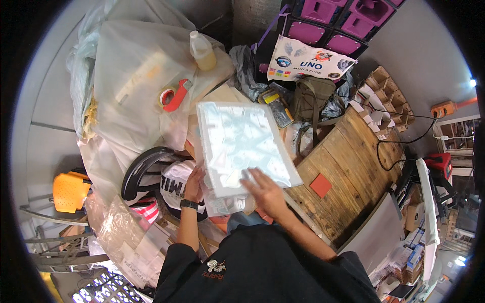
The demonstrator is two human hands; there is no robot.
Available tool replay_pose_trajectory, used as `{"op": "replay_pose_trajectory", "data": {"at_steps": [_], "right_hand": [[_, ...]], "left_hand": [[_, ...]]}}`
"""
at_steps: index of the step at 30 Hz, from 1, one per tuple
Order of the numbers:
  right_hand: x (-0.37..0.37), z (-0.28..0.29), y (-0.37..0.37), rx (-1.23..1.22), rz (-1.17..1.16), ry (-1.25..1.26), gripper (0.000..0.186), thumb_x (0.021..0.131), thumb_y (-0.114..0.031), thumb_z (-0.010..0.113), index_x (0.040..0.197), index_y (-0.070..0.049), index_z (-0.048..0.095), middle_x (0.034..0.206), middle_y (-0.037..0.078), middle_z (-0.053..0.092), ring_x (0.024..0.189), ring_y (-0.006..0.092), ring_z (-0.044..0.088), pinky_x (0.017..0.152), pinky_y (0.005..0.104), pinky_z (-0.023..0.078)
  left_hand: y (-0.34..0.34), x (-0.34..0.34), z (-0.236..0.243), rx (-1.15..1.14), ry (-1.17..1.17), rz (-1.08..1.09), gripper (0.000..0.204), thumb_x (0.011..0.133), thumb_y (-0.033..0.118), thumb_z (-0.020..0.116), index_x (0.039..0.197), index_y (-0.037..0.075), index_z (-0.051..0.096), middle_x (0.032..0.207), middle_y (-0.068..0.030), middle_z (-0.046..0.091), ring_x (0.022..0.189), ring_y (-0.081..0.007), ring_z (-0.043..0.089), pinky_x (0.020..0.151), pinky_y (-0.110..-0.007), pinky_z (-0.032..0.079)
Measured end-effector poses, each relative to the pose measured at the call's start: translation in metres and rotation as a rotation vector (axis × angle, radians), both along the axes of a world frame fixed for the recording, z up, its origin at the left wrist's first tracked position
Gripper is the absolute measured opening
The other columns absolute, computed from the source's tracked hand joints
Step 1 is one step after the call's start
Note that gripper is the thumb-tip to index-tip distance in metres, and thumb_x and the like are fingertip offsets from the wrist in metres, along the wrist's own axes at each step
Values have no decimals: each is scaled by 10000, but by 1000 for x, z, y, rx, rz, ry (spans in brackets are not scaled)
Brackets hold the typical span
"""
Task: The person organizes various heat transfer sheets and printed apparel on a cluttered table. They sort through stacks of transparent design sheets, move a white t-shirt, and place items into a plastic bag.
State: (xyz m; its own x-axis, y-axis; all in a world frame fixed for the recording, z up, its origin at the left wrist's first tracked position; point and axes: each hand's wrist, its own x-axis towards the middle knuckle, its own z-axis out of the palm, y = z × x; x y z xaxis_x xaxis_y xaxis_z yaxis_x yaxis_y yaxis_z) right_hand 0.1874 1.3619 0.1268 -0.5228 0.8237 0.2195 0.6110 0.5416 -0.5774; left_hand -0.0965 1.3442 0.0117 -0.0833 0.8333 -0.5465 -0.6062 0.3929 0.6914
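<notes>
The left hand (194,185) grips the left edge of the plastic-covered pack (237,144) before the black shirt (273,267), while the right hand (266,193) (blurred, fingers loosely spread) seems to be smoothing it, calling next for steady support.

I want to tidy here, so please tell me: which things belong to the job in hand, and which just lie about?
Apparently in the job:
pale flat sheet, with left grip and right grip at it

Probably just lying about:
red tape dispenser
jug of yellowish liquid
red square
</notes>
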Motion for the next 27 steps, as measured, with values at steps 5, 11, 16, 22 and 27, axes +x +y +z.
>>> {"op": "replay_pose_trajectory", "data": {"at_steps": [5,11,16,22,27], "right_hand": [[-17,-53,-35,-101,320,9,599,730,-30,560,1311,-170,517,1426,118,434,1271,342,455,1016,414,425],[-10,-50,-38,-141,434,27,587,747,-53,573,1316,-180,508,1420,30,452,1263,311,466,1018,391,437],[-3,-47,-49,-183,513,33,560,766,-103,603,1314,-175,512,1397,22,475,1244,295,482,1011,376,438],[52,-66,-40,-615,384,383,605,794,-385,728,1285,-83,543,1353,179,481,1211,308,496,977,400,418],[108,-120,-21,-1056,-380,872,843,830,-526,652,1398,19,352,1400,191,414,1252,283,448,1051,414,346]], "left_hand": [[8,9,2,-47,-98,47,443,992,329,444,1303,16,475,1240,-92,572,1084,-195,576,928,-334,465],[22,34,34,-97,366,-222,399,870,145,618,1220,-14,511,1107,-112,625,912,-158,628,745,-273,509],[39,51,54,9,900,-591,448,705,-30,571,1153,-30,558,946,-142,684,860,-256,663,760,-325,507],[50,76,148,355,1044,-728,443,743,45,556,1177,-41,542,1088,-263,609,1077,-388,565,915,-400,435],[73,113,244,587,840,-959,446,786,73,604,1209,-49,526,1049,-215,633,1009,-309,609,877,-366,457]]}}
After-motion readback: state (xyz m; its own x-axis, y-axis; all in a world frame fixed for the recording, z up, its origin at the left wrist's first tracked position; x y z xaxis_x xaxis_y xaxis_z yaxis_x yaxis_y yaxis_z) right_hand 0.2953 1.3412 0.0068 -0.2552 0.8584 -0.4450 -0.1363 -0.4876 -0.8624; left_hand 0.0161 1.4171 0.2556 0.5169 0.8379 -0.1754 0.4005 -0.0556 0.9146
